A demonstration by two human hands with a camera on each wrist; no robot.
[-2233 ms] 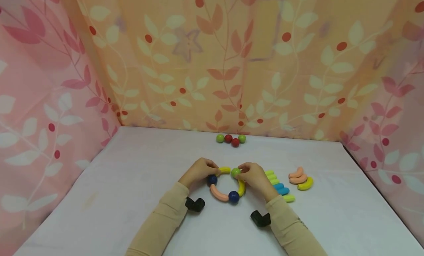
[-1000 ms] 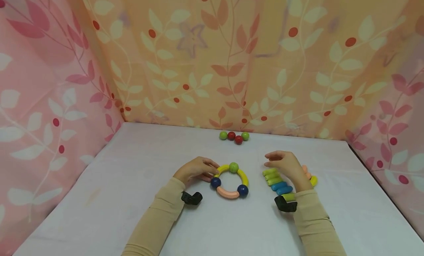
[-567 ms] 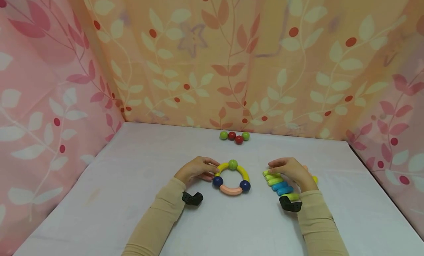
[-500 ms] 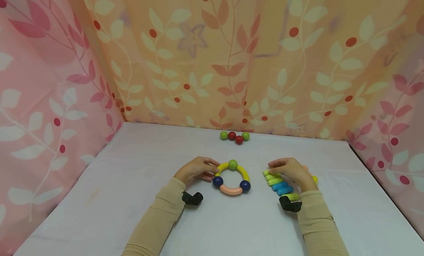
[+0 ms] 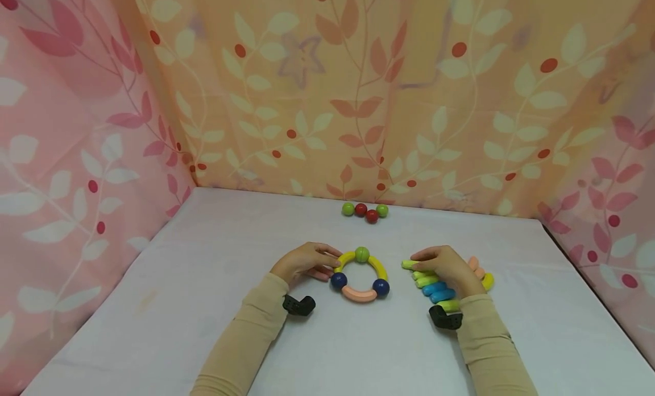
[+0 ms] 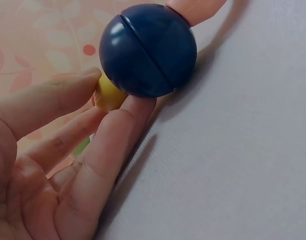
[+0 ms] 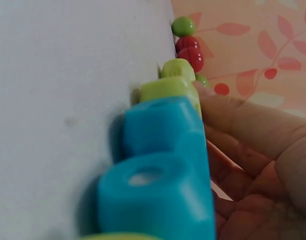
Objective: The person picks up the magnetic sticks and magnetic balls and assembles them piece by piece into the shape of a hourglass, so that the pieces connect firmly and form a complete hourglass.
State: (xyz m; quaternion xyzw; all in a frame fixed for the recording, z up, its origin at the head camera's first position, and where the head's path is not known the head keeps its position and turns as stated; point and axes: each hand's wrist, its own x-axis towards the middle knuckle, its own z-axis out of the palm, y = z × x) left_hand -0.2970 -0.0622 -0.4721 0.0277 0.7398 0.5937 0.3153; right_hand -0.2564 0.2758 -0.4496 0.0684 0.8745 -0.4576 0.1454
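A toy ring (image 5: 378, 267) of two yellow arcs, one pink arc (image 5: 359, 295), two dark blue balls (image 6: 147, 50) and a green ball (image 5: 362, 254) lies mid-table. My left hand (image 5: 307, 262) holds its left side, thumb and fingers pinching the left yellow arc (image 6: 108, 95) beside a blue ball. At the right, my right hand (image 5: 447, 265) pinches the farthest light green stick (image 5: 408, 264) of a row; its right end is hidden under the fingers. Closer to me in that row lie light green sticks (image 5: 426, 281) and blue sticks (image 5: 442, 295).
Several green and red balls (image 5: 371, 216) stand at the table's back edge. Beyond the right hand lie pink curved pieces (image 5: 473, 264) and a yellow curved piece (image 5: 488, 281), partly hidden. Black wrist cameras (image 5: 299, 306) sit on both sleeves. Patterned cloth walls (image 5: 307, 100) surround the white table (image 5: 204, 242).
The right hand left the ring's green ball, went right to the stick row, and has drawn the farthest green stick slightly left. The ring now looks closed; the left hand stays at its left side.
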